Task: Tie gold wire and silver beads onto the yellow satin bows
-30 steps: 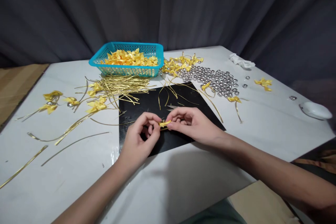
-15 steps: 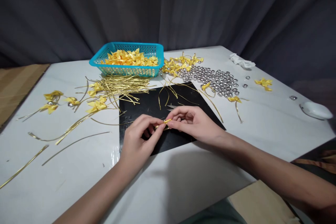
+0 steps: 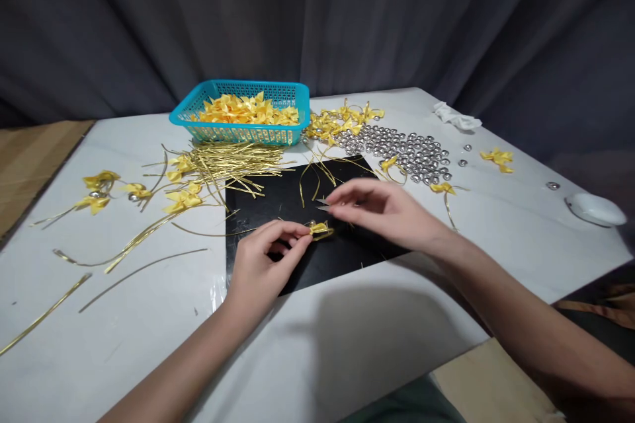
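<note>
My left hand [image 3: 268,254] pinches a small yellow ribbon flower [image 3: 320,229] with gold wire, between thumb and fingertips, over the black mat [image 3: 307,271]. A tiny shiny bead shows at its top. My right hand [image 3: 397,215] is apart from the flower, its thumb and fingers parted and slightly blurred. Right at its fingertips, two pointed metal blades [image 3: 322,205], apparently of scissors, lie on the mat. The rest of that tool is hidden under the right hand.
A blue basket [image 3: 238,125] of yellow ribbon pieces stands at the back. In front lie gold wire strips [image 3: 233,162]. Silver beads [image 3: 411,152] spread to the right. Finished-looking yellow flowers [image 3: 183,198] lie at left. A white mouse-like object [image 3: 595,209] sits far right.
My right hand has let go of the flower and moved right and slightly away from me, to the metal blades. My left hand keeps its pinch, almost unmoved.
</note>
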`<state>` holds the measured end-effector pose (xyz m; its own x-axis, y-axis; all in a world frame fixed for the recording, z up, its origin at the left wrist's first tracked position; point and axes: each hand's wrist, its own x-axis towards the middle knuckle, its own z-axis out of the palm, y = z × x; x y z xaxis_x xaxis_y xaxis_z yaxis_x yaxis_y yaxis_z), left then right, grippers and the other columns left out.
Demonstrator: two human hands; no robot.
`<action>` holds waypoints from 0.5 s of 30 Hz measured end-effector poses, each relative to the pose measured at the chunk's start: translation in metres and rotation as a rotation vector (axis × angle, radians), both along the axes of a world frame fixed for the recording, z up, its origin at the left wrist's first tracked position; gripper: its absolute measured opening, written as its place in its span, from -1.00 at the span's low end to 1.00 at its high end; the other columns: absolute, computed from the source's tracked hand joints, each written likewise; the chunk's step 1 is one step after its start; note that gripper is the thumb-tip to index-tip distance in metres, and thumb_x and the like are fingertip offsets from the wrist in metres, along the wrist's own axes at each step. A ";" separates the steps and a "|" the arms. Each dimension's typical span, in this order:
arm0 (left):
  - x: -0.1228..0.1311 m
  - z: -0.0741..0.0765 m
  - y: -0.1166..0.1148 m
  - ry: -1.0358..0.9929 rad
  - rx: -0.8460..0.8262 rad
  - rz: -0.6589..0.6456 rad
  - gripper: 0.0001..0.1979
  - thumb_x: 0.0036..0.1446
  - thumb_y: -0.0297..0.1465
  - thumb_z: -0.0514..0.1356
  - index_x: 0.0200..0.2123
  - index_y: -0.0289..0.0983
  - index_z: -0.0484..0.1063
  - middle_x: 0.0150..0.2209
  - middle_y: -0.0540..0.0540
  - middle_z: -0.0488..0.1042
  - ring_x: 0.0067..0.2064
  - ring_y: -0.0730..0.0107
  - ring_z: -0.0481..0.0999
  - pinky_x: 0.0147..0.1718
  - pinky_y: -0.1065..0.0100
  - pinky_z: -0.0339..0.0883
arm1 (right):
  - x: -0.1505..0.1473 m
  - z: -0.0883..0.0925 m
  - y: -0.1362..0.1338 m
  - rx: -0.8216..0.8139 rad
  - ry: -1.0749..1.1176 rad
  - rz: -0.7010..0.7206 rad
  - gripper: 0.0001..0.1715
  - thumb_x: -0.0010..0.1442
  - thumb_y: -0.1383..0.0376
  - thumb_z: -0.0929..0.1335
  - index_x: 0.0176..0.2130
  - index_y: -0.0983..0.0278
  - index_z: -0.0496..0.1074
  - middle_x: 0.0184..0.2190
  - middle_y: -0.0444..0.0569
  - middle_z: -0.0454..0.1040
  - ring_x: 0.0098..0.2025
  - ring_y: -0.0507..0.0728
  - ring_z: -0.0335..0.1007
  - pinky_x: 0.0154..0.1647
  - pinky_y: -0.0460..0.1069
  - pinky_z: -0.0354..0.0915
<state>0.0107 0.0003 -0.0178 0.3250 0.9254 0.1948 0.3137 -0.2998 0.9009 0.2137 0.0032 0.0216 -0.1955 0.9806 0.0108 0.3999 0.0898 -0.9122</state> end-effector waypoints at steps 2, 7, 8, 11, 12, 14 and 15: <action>0.000 0.000 0.001 0.013 -0.001 -0.014 -0.90 0.09 -0.40 0.19 -0.38 -0.28 0.49 -0.38 -0.06 0.52 -0.38 0.46 0.46 -0.45 0.48 0.33 | 0.015 0.007 0.003 0.110 -0.266 -0.105 -0.66 0.06 0.12 0.37 -0.23 0.31 0.43 -0.33 -0.02 0.45 -0.36 0.04 0.32 -0.41 -0.09 0.19; 0.000 0.000 0.000 0.049 0.026 -0.051 -0.89 0.13 -0.40 0.15 -0.38 -0.28 0.45 -0.39 -0.05 0.50 -0.38 0.47 0.44 -0.45 0.48 0.30 | 0.033 0.004 0.006 0.127 -0.782 -0.013 -0.60 0.05 0.05 0.38 -0.18 0.24 0.41 -0.27 -0.03 0.43 -0.26 0.12 0.33 -0.37 -0.06 0.16; 0.000 0.000 0.000 0.053 0.022 -0.052 -0.89 0.14 -0.40 0.14 -0.38 -0.28 0.45 -0.38 -0.05 0.49 -0.37 0.47 0.43 -0.44 0.48 0.30 | 0.031 0.001 0.006 0.135 -0.814 0.038 -0.64 0.08 0.08 0.37 -0.17 0.23 0.39 -0.25 -0.03 0.42 -0.22 0.13 0.32 -0.33 -0.05 0.17; 0.001 0.000 -0.001 0.059 0.018 -0.048 -0.89 0.15 -0.40 0.13 -0.36 -0.27 0.44 -0.38 -0.05 0.48 -0.35 0.46 0.43 -0.43 0.48 0.30 | 0.024 -0.006 0.006 0.138 -0.837 0.144 -0.81 0.23 0.22 0.24 -0.22 0.27 0.36 -0.25 0.00 0.40 -0.17 0.13 0.29 -0.24 -0.03 0.18; 0.001 0.000 -0.001 0.054 0.017 -0.044 -0.89 0.15 -0.40 0.13 -0.36 -0.27 0.44 -0.38 -0.05 0.48 -0.34 0.46 0.44 -0.43 0.47 0.30 | 0.021 -0.008 0.006 0.144 -0.840 0.154 -0.81 0.26 0.26 0.20 -0.25 0.29 0.34 -0.26 0.02 0.39 -0.17 0.13 0.27 -0.23 -0.02 0.18; 0.002 0.000 -0.001 0.030 0.010 -0.031 -0.90 0.14 -0.39 0.14 -0.34 -0.27 0.43 -0.36 -0.05 0.48 -0.32 0.45 0.45 -0.40 0.46 0.31 | 0.016 -0.009 0.006 0.149 -0.845 0.141 -0.79 0.28 0.29 0.15 -0.28 0.31 0.30 -0.27 0.05 0.37 -0.19 0.14 0.26 -0.23 -0.01 0.17; 0.003 0.000 -0.001 0.012 0.004 -0.023 -0.91 0.14 -0.39 0.14 -0.33 -0.26 0.43 -0.35 -0.05 0.48 -0.31 0.44 0.45 -0.39 0.46 0.33 | 0.015 -0.009 0.007 0.148 -0.837 0.119 -0.79 0.28 0.29 0.14 -0.29 0.31 0.28 -0.28 0.06 0.37 -0.21 0.14 0.26 -0.24 -0.01 0.17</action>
<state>0.0132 -0.0004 -0.0178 0.3490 0.9168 0.1940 0.3176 -0.3105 0.8959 0.2282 0.0097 0.0124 -0.2981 0.9529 -0.0568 0.9163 0.2689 -0.2966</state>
